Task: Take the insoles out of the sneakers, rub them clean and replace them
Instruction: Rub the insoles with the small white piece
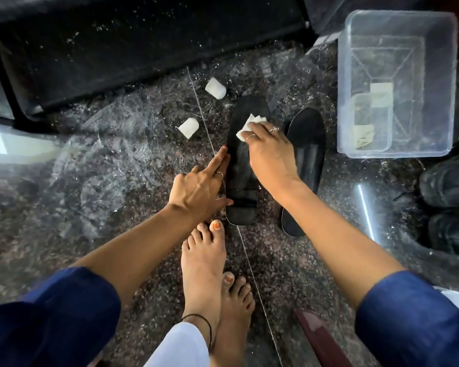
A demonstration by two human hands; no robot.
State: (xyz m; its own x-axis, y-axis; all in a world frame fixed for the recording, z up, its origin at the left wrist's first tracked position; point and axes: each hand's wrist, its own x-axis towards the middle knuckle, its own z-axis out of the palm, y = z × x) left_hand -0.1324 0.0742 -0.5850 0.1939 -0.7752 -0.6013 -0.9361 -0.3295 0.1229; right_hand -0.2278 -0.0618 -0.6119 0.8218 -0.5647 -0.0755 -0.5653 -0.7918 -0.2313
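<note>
Hands: right hand [269, 147] pressed a white tissue [249, 125] onto the near insole's toe half, fingers curled over it; left hand [200, 188] lay with straight fingers along that insole's left edge.
Box: clear plastic box [398, 83] stood at right.
Sneakers: black sneakers [451, 205] sat by the right edge.
Insoles: near insole [240, 181] lay flat on the floor; second insole [306, 152] just right of it.

A dark speckled stone floor [133, 160] fills the frame, glossy and catching pale reflections at the left edge. A thin seam line [217, 160] runs across it from upper centre down to the bottom. A black, dust-flecked piece of furniture [143, 46] spans the upper left. A bright streak of light [366, 210] lies at the right.
</note>
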